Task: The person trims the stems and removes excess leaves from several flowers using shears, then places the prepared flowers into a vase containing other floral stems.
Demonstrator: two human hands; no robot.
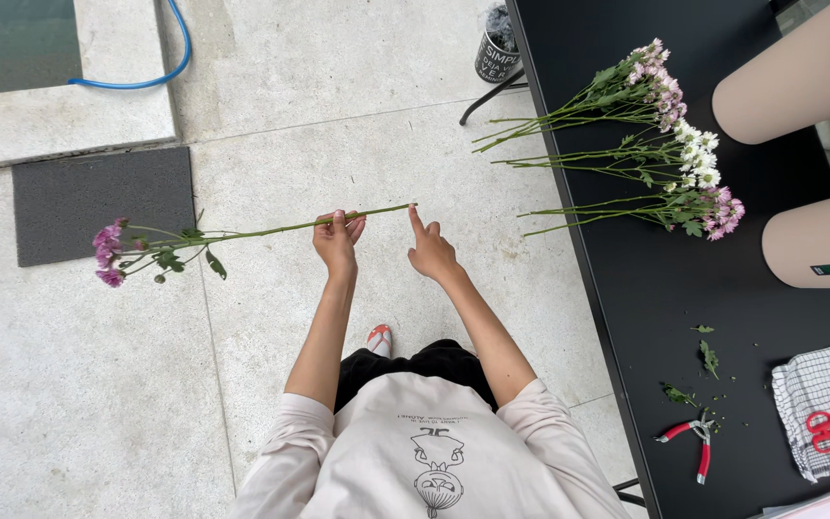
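Left hand [337,236] curled tight around the stem [271,231]; right hand [430,252] pointed one finger at its cut end, others folded! Below lay pale floor [338,115]; more flowers [665,144] crossed the black table's [665,288] left edge.

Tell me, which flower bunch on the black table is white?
The middle bunch is white; the bunches above and below it are pinkish purple.

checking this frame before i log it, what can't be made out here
Head view only:
- Red scissors: blades hidden in the checked cloth.
- Two beige rolls: cut off by the right edge.
- Dark can: top cut off by the upper edge.
- Left hand: grips the flower stem, fingers covering that stretch.
- Right hand: forefinger at the stem's end, contact unclear.
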